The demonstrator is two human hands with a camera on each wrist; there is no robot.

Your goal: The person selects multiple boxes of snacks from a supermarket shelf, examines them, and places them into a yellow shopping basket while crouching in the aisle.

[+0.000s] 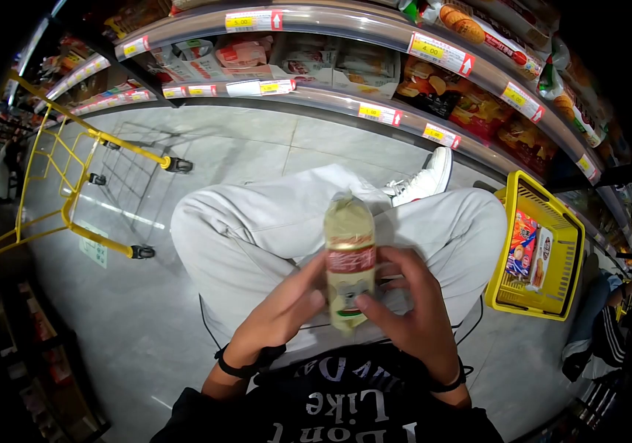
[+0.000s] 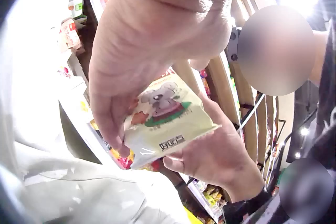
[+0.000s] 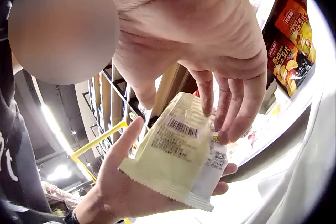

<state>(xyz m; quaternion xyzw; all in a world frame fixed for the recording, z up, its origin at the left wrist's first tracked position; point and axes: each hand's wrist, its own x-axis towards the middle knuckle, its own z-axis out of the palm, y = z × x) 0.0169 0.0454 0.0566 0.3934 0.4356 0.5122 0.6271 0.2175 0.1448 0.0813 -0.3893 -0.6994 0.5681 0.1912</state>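
Note:
A pale yellow snack bag (image 1: pixel 349 288) with a red band and a koala picture is held upright in front of the lap, between both hands. My left hand (image 1: pixel 284 303) grips its left side; in the right wrist view that left hand (image 3: pixel 113 184) supports the bag from beneath. The right hand (image 1: pixel 413 306) holds the other side, its thumb on the front near the koala. Across the bag's back, in the right wrist view, run a barcode and small print on the snack bag (image 3: pixel 176 148). The koala print shows on the snack bag (image 2: pixel 168 111) in the left wrist view.
A yellow shopping basket (image 1: pixel 526 299) with several packets stands by the right knee. On the left is a yellow wheeled cart (image 1: pixel 72 196). Shelves with price tags (image 1: pixel 375 113) curve across the front. The legs (image 1: pixel 235 221) are bent on the grey tiled floor (image 1: pixel 131 317).

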